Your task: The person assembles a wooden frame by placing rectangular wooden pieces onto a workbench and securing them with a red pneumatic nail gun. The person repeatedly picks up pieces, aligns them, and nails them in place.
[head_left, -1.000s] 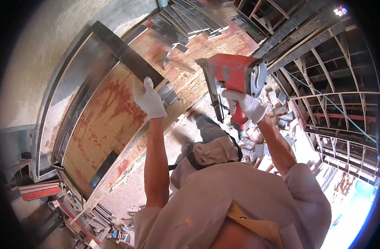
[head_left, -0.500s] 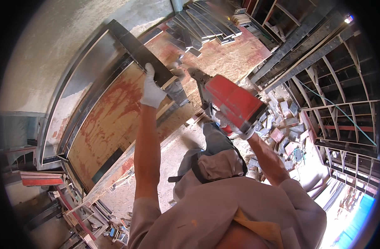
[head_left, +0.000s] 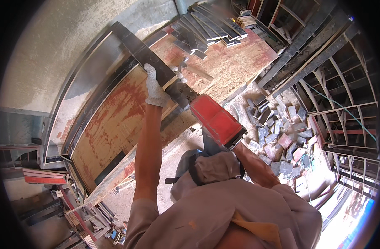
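Note:
My left hand (head_left: 155, 88), in a white knitted glove, grips the near edge of a dark board (head_left: 150, 58). The board slants from the upper left toward the saw. At the board's right end is a red power saw (head_left: 216, 119), its dark guard (head_left: 185, 93) close to that end. My right forearm (head_left: 256, 168) reaches up behind the red housing. That housing hides my right hand, which is closed on the saw's handle. Beneath the left arm lies a red-stained wooden panel (head_left: 111, 124) with dark strips along its far side.
Several dark cut boards (head_left: 206, 27) are stacked on the sawdust-covered bench (head_left: 239, 60) at the back. Offcut blocks (head_left: 283, 137) are heaped on the floor at right. Slatted dark frames (head_left: 343, 108) stand beyond them. A plastered wall (head_left: 61, 62) bounds the left.
The saw has swung left and down toward the board's end, with my right arm following it. My left hand stays on the board. The whole view has shifted slightly.

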Demonstrator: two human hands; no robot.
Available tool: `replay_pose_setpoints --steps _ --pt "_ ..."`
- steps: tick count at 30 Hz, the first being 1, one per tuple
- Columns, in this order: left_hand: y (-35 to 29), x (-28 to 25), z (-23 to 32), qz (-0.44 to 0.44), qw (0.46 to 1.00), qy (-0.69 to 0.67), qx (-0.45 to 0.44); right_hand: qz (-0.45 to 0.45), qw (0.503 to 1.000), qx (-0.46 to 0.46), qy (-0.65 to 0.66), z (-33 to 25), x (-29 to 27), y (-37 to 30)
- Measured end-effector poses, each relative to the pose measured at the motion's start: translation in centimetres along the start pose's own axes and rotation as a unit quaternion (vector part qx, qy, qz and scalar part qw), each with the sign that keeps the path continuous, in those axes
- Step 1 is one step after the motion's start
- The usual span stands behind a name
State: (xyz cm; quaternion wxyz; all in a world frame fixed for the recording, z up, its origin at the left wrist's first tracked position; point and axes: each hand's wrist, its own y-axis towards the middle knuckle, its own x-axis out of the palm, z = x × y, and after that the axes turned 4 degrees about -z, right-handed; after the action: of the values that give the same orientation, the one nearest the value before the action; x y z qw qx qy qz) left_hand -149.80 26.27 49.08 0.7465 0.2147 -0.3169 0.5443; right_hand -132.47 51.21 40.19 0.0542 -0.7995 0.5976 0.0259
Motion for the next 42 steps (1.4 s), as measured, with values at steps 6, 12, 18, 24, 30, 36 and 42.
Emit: replay_pose_setpoints --steps 6,12,18,24,30,36,42 --pt "-0.1 0.3 -0.4 0.024 0.999 0.037 0.021 -0.004 1.000 -0.009 -0.001 0.5 0.7 0.5" --pt "0.0 0.2 -0.2 0.044 0.998 0.035 0.018 -0.005 1.000 -0.010 -0.002 0.7 1.3 0.8" --pt "-0.4 0.7 0.1 0.022 0.997 0.069 0.014 -0.005 1.000 -0.008 -0.001 0.9 1.5 1.1" --pt "-0.3 1.0 0.2 0.022 0.996 0.082 0.018 -0.004 1.000 -0.008 0.003 1.1 1.8 1.3" --pt "-0.1 0.1 0.1 0.003 1.000 0.011 -0.006 -0.004 1.000 -0.009 0.004 1.3 2.1 1.3" --pt "0.0 -0.2 0.0 -0.003 0.998 0.057 -0.004 -0.001 1.000 -0.010 0.004 1.3 2.2 1.1" --pt "-0.2 0.5 0.3 0.012 0.999 0.032 -0.001 0.000 1.000 -0.011 0.005 1.3 2.4 1.0"
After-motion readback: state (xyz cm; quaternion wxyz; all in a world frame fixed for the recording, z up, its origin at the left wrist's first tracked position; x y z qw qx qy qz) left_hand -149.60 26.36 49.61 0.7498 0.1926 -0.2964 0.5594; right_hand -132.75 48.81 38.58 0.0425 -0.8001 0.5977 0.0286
